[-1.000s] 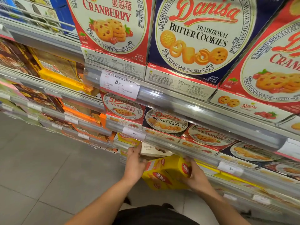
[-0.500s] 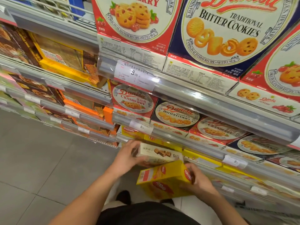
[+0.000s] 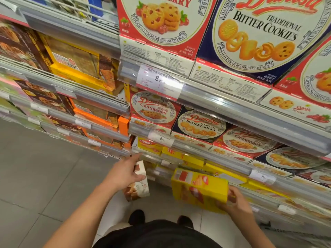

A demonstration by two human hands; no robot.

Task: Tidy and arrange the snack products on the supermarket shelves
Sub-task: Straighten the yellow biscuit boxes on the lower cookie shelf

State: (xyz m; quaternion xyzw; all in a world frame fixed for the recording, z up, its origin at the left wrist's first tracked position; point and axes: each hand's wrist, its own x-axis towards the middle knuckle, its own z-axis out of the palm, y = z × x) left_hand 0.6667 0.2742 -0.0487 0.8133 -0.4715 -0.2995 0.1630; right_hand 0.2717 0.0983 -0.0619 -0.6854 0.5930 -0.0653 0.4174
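The left hand (image 3: 125, 173) grips a white box (image 3: 138, 183) clear of the low shelf (image 3: 232, 167), forefinger stretched toward the shelf edge. To its right the right hand (image 3: 232, 203) clutches a yellow box (image 3: 198, 188) by its end, just below the shelf. It looks like mid-sorting: each box next needs a slot among its own kind.

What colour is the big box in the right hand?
Yellow box, gripped by the right hand; head view.
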